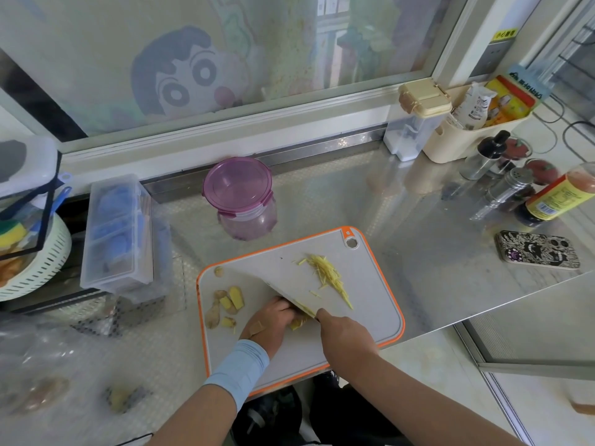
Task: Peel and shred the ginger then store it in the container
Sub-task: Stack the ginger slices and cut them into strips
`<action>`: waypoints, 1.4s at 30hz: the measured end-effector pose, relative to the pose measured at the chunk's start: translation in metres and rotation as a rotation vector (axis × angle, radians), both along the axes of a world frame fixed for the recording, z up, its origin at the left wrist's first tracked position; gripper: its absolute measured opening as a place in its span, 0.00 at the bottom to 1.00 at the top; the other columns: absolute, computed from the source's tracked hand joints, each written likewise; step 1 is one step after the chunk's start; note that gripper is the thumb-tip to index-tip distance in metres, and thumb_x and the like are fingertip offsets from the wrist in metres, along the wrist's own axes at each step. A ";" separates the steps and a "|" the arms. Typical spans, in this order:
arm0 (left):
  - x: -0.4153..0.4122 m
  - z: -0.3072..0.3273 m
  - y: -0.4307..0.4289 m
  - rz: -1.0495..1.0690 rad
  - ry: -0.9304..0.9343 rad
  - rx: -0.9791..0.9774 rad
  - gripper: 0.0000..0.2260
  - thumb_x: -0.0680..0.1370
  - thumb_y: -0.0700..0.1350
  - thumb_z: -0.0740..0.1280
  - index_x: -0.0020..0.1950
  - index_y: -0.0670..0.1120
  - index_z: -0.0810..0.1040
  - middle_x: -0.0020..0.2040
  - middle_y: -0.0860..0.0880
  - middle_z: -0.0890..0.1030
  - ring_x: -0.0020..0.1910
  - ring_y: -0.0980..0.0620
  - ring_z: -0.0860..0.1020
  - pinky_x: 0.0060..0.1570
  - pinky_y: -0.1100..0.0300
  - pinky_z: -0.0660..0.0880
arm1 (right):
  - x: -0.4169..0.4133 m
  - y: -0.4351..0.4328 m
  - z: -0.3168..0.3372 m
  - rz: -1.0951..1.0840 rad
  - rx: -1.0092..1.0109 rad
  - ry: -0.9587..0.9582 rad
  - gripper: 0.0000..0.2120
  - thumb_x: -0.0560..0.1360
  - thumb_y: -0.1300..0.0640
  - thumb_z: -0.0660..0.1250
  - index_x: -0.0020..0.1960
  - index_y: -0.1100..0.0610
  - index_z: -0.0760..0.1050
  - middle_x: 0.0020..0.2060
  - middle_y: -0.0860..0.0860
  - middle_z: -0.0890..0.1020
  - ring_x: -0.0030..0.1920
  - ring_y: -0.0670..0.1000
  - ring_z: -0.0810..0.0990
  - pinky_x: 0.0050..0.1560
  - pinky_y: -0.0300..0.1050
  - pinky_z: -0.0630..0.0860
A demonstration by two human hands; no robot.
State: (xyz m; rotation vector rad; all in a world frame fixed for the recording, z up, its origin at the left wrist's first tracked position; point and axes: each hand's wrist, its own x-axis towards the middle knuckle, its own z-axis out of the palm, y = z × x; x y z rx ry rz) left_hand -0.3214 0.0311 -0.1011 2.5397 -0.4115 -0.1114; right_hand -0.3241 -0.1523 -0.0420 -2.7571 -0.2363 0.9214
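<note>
The grey, orange-rimmed cutting board (pixel 370 317) lies on the steel counter (pixel 418 220), its hanging hole at the far right corner.

The left hand (pixel 270 320), with a pale blue sleeve (pixel 240 368) at the wrist, sits near the middle of the board. Its fingers are curled down and bunched over a yellow ginger piece (pixel 297 324). Only the piece's near end shows past the knuckles, so I cannot tell which way its long axis lies.

The right hand (pixel 346 336) is closed round the handle of a knife (pixel 291 300), with the fingers wrapped together and the handle almost wholly hidden. The blade runs from that hand away and to the left, slanting across the board. It rests against the left knuckles, over the ginger piece, and its broad face seems to mirror the grey of the board.

Beyond the blade lies a heap of shredded ginger (pixel 325 275). It is a narrow band whose long axis runs from far-left to near-right, and most of the strands lie along that same line. A few loose strands lie beside it.

On the left side of the board are ginger offcuts and peel (pixel 228 302), well apart from the shreds.

A container (pixel 240 194) with its purple lid on stands behind the board, near its far edge. A clear plastic box (pixel 117 233) is to the left and a phone (pixel 536 249) lies to the right.
</note>
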 end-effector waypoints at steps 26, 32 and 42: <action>0.000 -0.014 0.003 0.014 0.056 -0.003 0.14 0.73 0.42 0.63 0.55 0.51 0.83 0.58 0.52 0.78 0.58 0.52 0.76 0.51 0.56 0.78 | 0.004 0.006 0.005 -0.009 -0.005 0.018 0.14 0.75 0.69 0.54 0.52 0.51 0.59 0.35 0.52 0.70 0.30 0.51 0.68 0.27 0.44 0.64; 0.001 -0.016 0.003 -0.013 0.008 -0.012 0.15 0.71 0.37 0.65 0.52 0.51 0.84 0.55 0.52 0.80 0.58 0.55 0.74 0.46 0.56 0.80 | -0.006 -0.003 0.009 -0.023 -0.027 0.043 0.15 0.74 0.69 0.55 0.53 0.51 0.58 0.34 0.52 0.69 0.30 0.51 0.66 0.26 0.44 0.62; -0.002 -0.008 0.000 0.027 -0.046 -0.080 0.13 0.71 0.40 0.65 0.51 0.50 0.85 0.51 0.51 0.81 0.54 0.55 0.75 0.47 0.64 0.77 | 0.005 0.008 -0.001 -0.024 -0.008 0.034 0.13 0.75 0.68 0.54 0.50 0.51 0.58 0.35 0.52 0.71 0.31 0.52 0.68 0.27 0.45 0.63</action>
